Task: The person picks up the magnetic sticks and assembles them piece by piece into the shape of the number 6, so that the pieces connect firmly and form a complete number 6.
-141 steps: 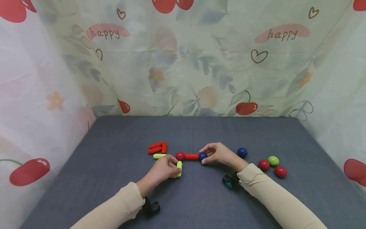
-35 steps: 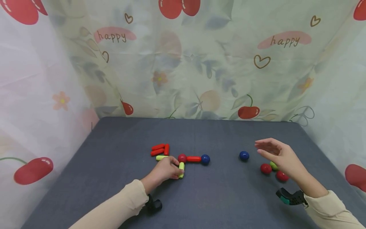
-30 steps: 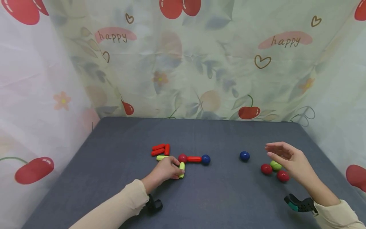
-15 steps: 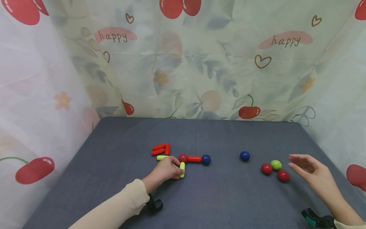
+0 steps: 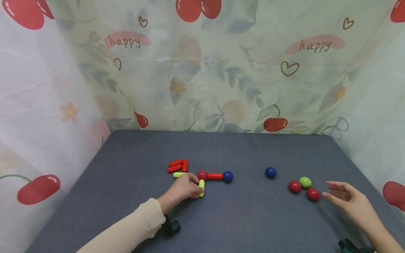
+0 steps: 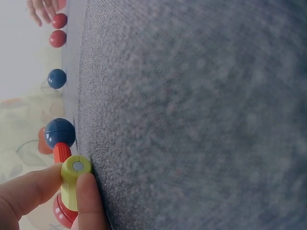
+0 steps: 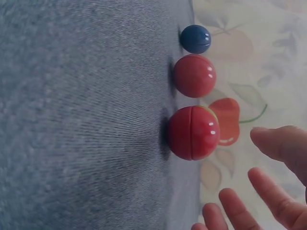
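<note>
Our left hand [image 5: 181, 188] pinched the yellow-green rod [image 6: 70, 189] against the red ball [image 5: 202, 175], where we needed steadiness, while our loose-fingered right hand [image 5: 352, 200] held nothing, just beside a second red ball [image 5: 313, 194].

"happy" 2 times, on pink patches [image 5: 128, 39] of backdrop cloth [image 5: 209, 79].

The right grip [image 7: 280, 199], its fingers spread, is near but apart from a grooved red ball [image 7: 193, 133], the closest to it. A green sliver [image 7: 211, 111] peeks from behind that ball. Farther from the grip sit another red ball [image 7: 194, 75] and, farthest, a blue ball [image 7: 195, 39], on the grey worktop [image 7: 86, 115].
</note>
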`<act>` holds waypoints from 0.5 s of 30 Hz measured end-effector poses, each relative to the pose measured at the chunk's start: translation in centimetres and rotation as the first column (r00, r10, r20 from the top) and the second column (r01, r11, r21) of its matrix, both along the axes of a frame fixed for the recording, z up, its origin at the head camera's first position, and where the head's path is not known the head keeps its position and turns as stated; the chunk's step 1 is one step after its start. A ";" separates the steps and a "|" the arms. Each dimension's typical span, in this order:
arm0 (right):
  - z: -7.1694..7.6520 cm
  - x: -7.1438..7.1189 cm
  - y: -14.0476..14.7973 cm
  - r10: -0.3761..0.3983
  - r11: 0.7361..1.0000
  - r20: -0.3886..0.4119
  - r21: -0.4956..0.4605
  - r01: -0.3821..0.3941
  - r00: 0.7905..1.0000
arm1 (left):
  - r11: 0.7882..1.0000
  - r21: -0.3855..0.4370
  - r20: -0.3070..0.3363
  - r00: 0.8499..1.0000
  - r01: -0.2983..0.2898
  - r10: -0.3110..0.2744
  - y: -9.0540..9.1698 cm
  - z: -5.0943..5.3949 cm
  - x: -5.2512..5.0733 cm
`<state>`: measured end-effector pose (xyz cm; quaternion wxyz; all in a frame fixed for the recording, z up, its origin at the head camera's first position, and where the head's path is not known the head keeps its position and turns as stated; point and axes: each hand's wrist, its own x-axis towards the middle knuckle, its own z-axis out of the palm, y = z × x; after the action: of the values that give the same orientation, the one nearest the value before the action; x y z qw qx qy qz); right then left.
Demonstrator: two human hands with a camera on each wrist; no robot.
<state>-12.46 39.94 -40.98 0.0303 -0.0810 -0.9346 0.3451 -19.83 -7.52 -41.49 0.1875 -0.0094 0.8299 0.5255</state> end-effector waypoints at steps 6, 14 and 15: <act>-0.4 0.0 0.2 0.034 0.999 0.048 0.010 -0.035 0.998 | 1.000 0.006 0.003 1.000 -0.001 0.001 0.0 0.0 0.1; -0.4 -0.4 0.1 0.062 0.998 0.111 0.008 -0.063 0.992 | 1.000 0.008 0.004 1.000 0.008 -0.008 0.0 -0.1 -0.1; -0.4 -0.4 0.0 0.066 0.998 0.110 0.007 -0.067 0.992 | 1.000 0.007 0.006 1.000 0.007 -0.007 0.0 -0.1 -0.1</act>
<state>-12.90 39.96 -41.39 -0.0322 -0.0685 -0.9388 0.3361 -19.91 -7.56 -41.61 0.1919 -0.0075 0.8276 0.5275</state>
